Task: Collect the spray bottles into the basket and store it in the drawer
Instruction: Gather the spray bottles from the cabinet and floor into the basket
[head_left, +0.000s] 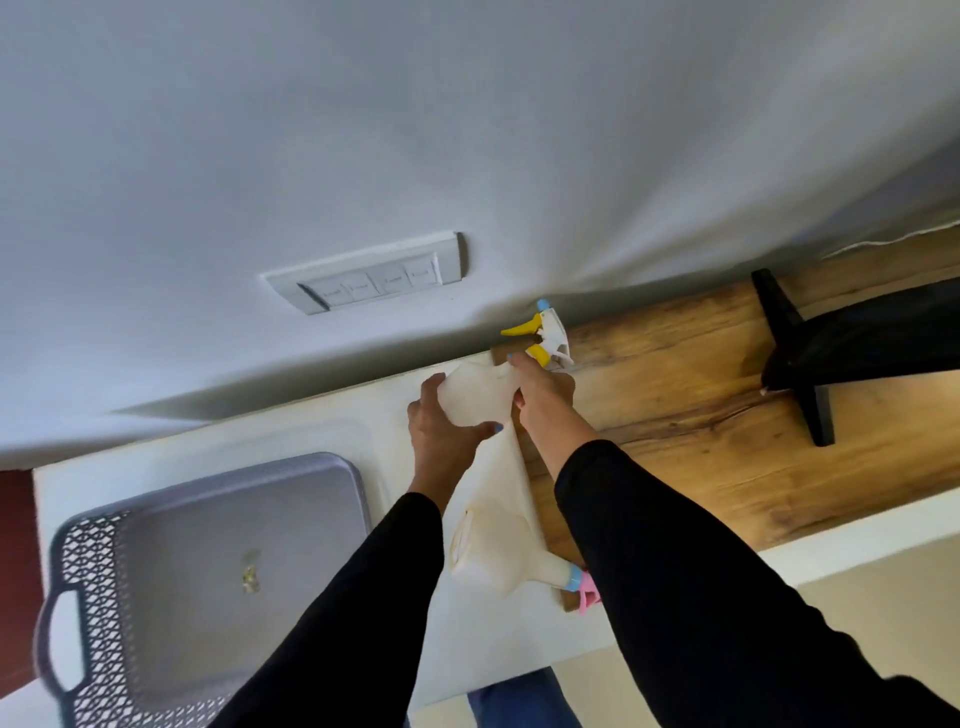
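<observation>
Bottle (475, 397) is gripped in both my hands, left hand (441, 436) round its body, right hand (543, 395) at the neck; basket (218, 545) sits near-left, nearest my left hand.

We see a white spray bottle (478, 397) with yellow trigger, body between our fingers. A second bottle (493, 551), pink trigger, lies flat below them. The grey basket (156, 561) sits well left.

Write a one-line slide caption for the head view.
Both hands hold the yellow-trigger spray bottle; pink-trigger bottle lies nearby, grey basket waits.
</observation>
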